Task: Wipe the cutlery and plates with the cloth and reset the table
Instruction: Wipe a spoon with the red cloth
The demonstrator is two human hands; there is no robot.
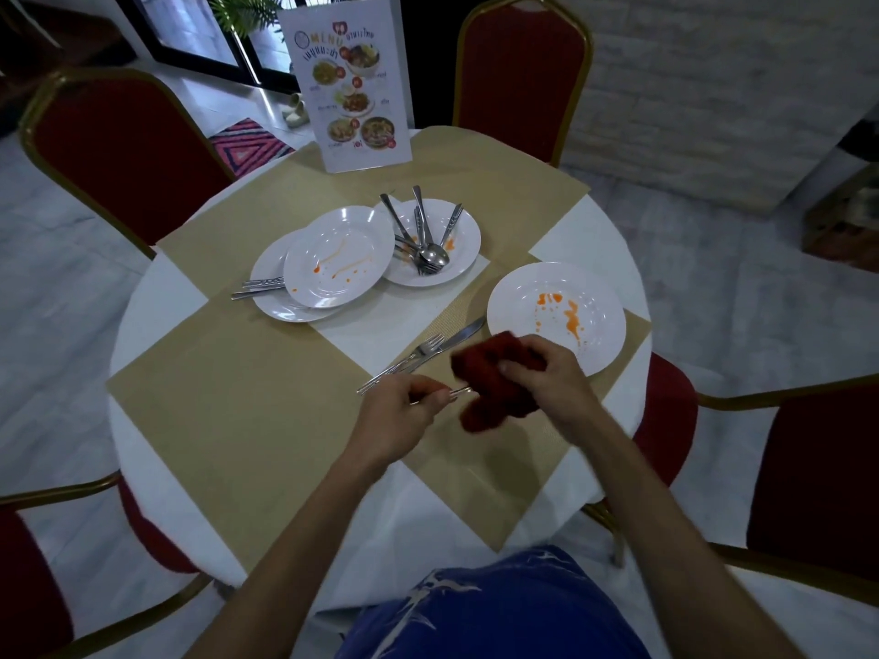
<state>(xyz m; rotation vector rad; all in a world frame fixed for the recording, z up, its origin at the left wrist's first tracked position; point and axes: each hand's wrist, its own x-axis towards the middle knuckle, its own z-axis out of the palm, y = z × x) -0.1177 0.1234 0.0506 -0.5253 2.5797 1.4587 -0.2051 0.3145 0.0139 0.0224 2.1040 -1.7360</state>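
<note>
Wiping step: left hand (404, 406) pinches a utensil handle (459, 391) so the working end sits inside the red cloth (490, 397) — possibly a spoon, end hidden. The right hand (547, 378) bunches the cloth round it to rub. Fork and knife (428, 349) wait just left of the stained right plate (594, 335) — far plates (333, 259) unwiped.

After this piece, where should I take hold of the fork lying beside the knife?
Pinch the fork at its handle end from above, coming from the near left. The handle points toward the left hand, the tines point away, and the knife lies close along its right side.
</note>
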